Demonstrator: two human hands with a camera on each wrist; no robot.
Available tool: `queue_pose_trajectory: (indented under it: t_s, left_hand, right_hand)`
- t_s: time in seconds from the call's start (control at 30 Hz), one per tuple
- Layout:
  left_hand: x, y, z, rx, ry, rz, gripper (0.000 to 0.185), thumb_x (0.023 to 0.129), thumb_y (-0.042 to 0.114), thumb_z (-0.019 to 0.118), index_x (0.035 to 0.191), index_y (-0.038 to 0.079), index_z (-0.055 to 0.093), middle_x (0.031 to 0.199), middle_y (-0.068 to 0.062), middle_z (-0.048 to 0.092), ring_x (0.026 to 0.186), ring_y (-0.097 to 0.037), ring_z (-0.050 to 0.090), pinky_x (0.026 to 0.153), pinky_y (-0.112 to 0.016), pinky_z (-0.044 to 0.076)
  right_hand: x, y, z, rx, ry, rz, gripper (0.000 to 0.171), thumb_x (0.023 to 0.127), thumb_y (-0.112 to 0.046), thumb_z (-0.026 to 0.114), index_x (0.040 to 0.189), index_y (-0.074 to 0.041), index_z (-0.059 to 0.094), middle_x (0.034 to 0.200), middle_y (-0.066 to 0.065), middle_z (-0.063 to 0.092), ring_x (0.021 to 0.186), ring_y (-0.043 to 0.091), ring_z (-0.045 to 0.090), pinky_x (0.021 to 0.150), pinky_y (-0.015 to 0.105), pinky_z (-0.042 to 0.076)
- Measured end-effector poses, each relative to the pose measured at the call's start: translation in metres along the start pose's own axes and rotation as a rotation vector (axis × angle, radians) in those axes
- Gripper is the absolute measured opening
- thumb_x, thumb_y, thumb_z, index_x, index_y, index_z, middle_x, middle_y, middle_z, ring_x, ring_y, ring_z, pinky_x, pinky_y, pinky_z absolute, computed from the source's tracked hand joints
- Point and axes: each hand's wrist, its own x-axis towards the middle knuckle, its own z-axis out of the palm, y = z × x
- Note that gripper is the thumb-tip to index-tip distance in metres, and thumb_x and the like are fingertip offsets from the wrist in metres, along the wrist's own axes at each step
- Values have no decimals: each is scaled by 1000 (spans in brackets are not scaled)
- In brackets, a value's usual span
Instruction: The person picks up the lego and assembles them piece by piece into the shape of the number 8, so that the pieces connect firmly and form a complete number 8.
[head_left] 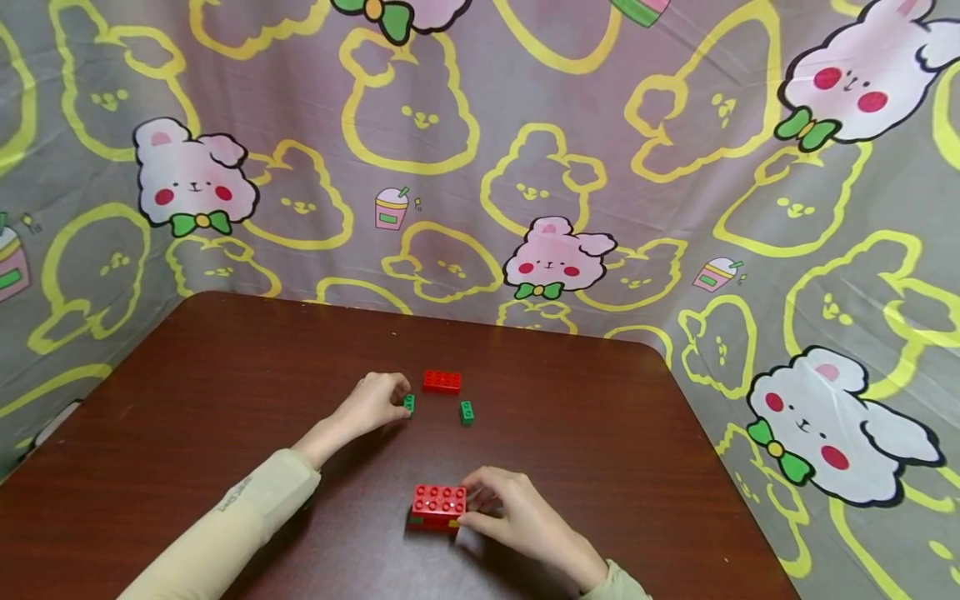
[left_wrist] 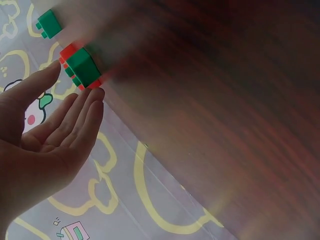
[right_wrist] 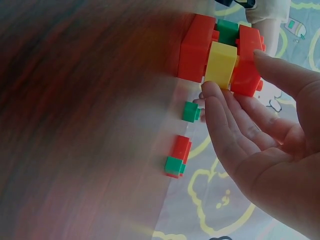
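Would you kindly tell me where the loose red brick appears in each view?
Head: the red brick lies just left of centre, below the middle.
Left wrist: upper left, partly hidden by one green brick.
Right wrist: slightly right of centre, below the middle, partly hidden by the other green brick.
Shared landmark: both green bricks.

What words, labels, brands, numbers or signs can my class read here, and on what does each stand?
Left sleeve: one line of dark lettering, too small and blurred to read.
Brick stack, loose red brick, green brick: no readable marking.
Patterned cloth: drawings only, no readable words or numbers.
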Motion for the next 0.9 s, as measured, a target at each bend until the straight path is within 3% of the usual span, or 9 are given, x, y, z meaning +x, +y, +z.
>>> queue_pose_trajectory:
  t_s: [0.37,0.6,0.9]
  left_hand:
    - [4,-1,4,46,-12,4,28,76,8,81,99,-3,70,90,-14,74,86,-27,70,77,-42,57]
    - [4,0,5,47,-27,-14,27,77,7,81,99,-3,70,92,-16,74,86,-28,70,77,-42,57]
    - [4,-3,6,63,-26,3,22,77,6,80,96,-1,71,89,-14,75,84,-26,71,75,-40,57]
  right_hand:
    - [-1,-1,-1,14,-8,15,26,89,-23,75,108,-10,65,99,3,72,83,0,67,72,17,56]
    - [-2,1,1,-7,8,-29,25,89,-20,75,108,-8,65,98,4,72,82,6,69,72,20,58]
    - [-1,0,0,5,-9,15,26,90,-24,74,109,-10,65,99,3,72,83,0,66,72,18,57]
